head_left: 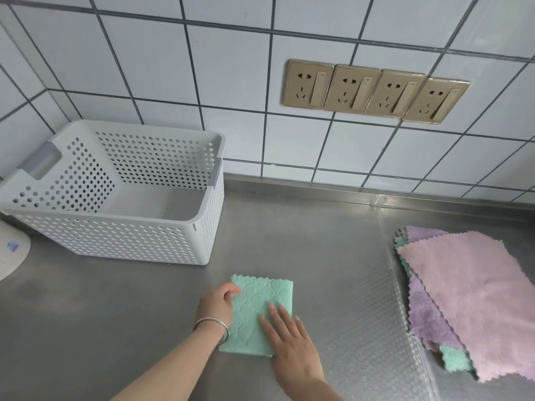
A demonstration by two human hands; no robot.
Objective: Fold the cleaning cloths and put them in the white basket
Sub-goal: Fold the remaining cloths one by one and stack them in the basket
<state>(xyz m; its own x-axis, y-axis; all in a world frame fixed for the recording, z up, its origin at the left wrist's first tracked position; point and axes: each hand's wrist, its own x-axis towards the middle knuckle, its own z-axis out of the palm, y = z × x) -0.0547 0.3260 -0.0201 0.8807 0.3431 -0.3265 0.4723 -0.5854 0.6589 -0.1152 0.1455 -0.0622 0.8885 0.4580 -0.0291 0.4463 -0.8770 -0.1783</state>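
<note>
A folded green cleaning cloth (260, 302) lies on the steel counter in front of me. My left hand (217, 306), a silver bangle on its wrist, grips the cloth's left edge with curled fingers. My right hand (292, 342) lies flat on the cloth's lower right part, fingers straight. The white perforated basket (121, 235) stands at the back left, and I see nothing inside it. A stack of unfolded cloths (469, 299), pink on top with purple and green beneath, lies at the right.
The steel counter (318, 241) meets a white tiled wall with a row of gold power sockets (373, 92). A white round object (11, 253) sits at the left edge beside the basket.
</note>
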